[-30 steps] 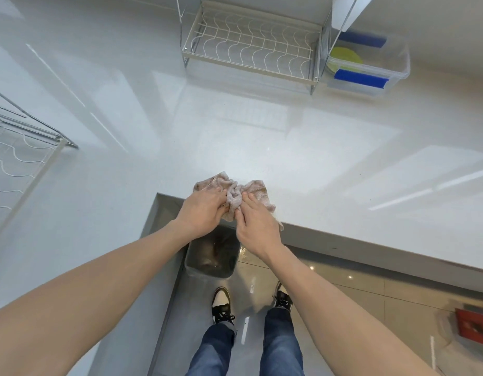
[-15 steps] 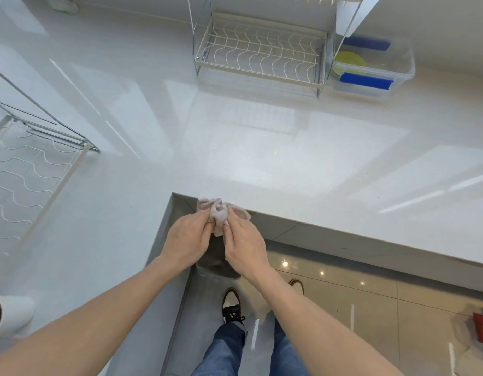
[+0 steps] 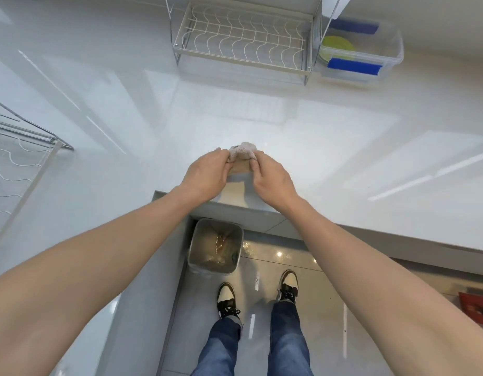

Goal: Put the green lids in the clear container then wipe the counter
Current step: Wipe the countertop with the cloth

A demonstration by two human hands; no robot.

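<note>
I have both hands out in front of me over the inner corner of the white worktop (image 3: 126, 109), and they are pinched onto the same small beige cloth (image 3: 242, 151) from opposite sides: my left hand (image 3: 205, 176) grips its left end, my right hand (image 3: 273, 180) its right end, fingers curled closed around the fabric. The cloth is bunched between them, near the worktop's front edge; I cannot tell whether it touches the surface. Far back on the right sits the clear container (image 3: 392, 54), hard against the right side of the wire dish rack (image 3: 243, 40), and I can see the green lids (image 3: 336, 47) lying inside it, between two blue strips along its long sides. A second wire rack (image 3: 15, 169) stands at the left edge of the worktop. Below the corner, on the glossy tiled floor, a metal bin (image 3: 216, 245) with a clear liner stands just ahead of my shoes, and something red lies at the far right of the floor
</note>
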